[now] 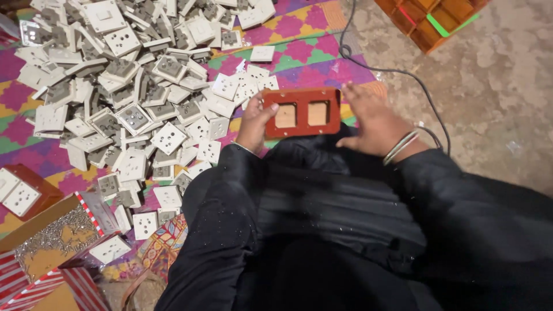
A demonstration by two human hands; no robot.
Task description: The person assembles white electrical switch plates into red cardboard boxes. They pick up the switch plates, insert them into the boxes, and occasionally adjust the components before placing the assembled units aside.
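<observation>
A red-brown rectangular board (302, 95) with two square cut-outs rests on my lap above the black cloth. My left hand (256, 120) grips its left edge, thumb on top near the left cut-out. At the board's right edge lies my right hand (373, 118), fingers spread and flat, bangles on the wrist; whether it grips the board I cannot tell. A big heap of white socket and switch modules (124, 86) lies on the patterned mat just left of my left hand.
A cardboard box of small screws (55, 236) stands at the lower left, beside a red-brown board fitted with white sockets (20, 193). A black cable (403, 72) runs across the stone floor on the right. Stacked wooden boards (429, 17) sit at the top right.
</observation>
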